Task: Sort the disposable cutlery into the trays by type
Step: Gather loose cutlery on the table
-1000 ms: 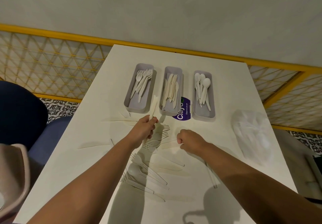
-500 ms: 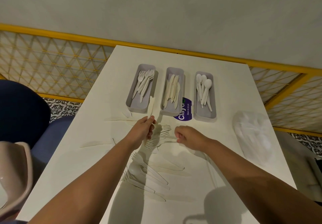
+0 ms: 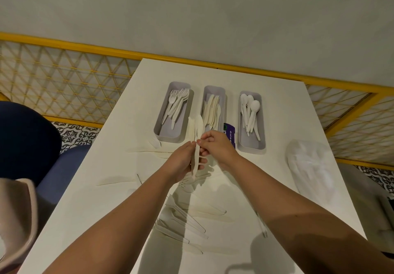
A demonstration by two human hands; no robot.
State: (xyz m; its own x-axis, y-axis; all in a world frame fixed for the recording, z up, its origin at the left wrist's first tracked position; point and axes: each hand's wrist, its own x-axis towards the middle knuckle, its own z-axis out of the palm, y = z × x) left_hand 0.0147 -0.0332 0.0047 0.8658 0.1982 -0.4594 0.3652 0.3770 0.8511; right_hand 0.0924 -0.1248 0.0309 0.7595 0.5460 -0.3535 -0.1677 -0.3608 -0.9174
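Head: forks (image 3: 175, 105), knives (image 3: 211, 111), spoons (image 3: 249, 111) in L/mid/R trays (image 3: 214, 88)

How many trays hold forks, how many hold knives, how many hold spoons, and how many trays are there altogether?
Fork tray: 1
Knife tray: 1
Spoon tray: 1
Total: 3 trays
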